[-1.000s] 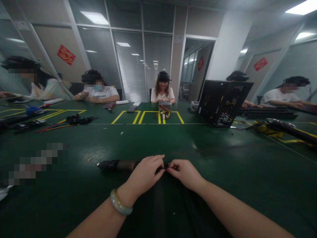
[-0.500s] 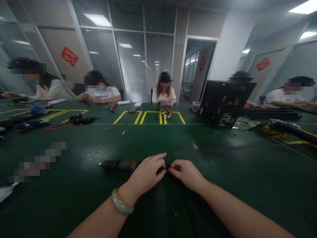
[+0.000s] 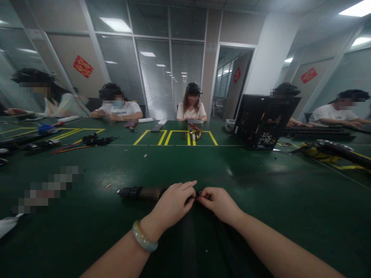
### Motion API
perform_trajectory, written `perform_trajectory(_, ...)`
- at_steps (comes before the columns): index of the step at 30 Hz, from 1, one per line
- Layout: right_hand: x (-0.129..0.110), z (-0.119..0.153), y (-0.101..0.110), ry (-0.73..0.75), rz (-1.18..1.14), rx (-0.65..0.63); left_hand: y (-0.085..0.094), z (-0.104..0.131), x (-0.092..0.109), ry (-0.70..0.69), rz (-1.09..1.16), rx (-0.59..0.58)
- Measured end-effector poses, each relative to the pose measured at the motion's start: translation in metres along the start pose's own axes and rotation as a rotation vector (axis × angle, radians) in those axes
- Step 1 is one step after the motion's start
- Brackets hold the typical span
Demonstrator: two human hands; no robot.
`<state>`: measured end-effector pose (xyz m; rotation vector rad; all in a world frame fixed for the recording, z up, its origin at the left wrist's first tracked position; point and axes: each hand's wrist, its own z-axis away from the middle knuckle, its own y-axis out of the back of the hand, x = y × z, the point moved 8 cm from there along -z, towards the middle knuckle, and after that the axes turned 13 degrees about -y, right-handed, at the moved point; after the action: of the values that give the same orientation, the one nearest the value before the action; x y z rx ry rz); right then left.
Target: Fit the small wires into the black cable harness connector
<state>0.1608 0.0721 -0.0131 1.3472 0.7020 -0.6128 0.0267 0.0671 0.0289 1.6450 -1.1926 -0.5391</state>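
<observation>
A dark cylindrical tool point(image 3: 149, 194) with a brownish body and a metal tip lies sideways on the green table, its tip to the left. It looks like an electric screwdriver. My left hand point(image 3: 176, 200), with a bangle at its wrist, lies over the tool's right part, thumb and fingers curled round it and one finger stretched forward. Close beside it, my right hand point(image 3: 216, 200) pinches something small and dark at the tool's right end. The fingers hide most of that end, so the pinched piece cannot be made out.
Wires with dark connectors point(image 3: 92, 139) lie at the back left, a black computer case point(image 3: 265, 121) stands at the back right. Nearer right is a black and yellow bundle point(image 3: 324, 150). Several people sit around the table; one across has a box with coloured wires point(image 3: 196, 129).
Both hands keep almost the same pose at the tool's right end. The whole view has shifted very slightly.
</observation>
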Motion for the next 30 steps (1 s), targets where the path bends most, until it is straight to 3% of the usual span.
perform_trajectory(30,0.0004,0.0002,0.0011,-0.024,-0.017,0.007,-0.0021,0.0020,-0.0067,0.060,0.009,0.019)
